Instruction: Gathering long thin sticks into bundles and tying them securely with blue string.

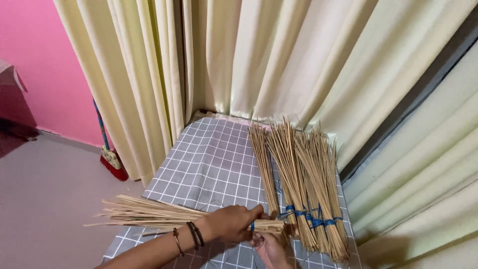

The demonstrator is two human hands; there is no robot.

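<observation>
Nearest to us, our right hand [270, 249] comes up from the bottom edge, its fingers curled around the bound end of a bundle of thin pale sticks [164, 215]; how tightly they close we cannot tell, since much of the hand is cut off or hidden. Our left hand [233, 222], with dark bracelets [195, 235] at the wrist, reaches across from the left and closes its fingers over the same bundle, just beside a blue tie [252, 226]. The bundle lies crosswise over the near edge of a grey cloth with a white grid [209, 159], its loose tips fanning out to the left past the cloth's edge, above the pale floor [50, 199]. Just to the right, several more stick bundles [298, 174] lie side by side on the cloth, each bound with blue ties near their near ends and pointing away from us. Beyond hang cream curtains [259, 55], with a pink wall [45, 65] at far left and a broom [110, 159] leaning at its foot.
</observation>
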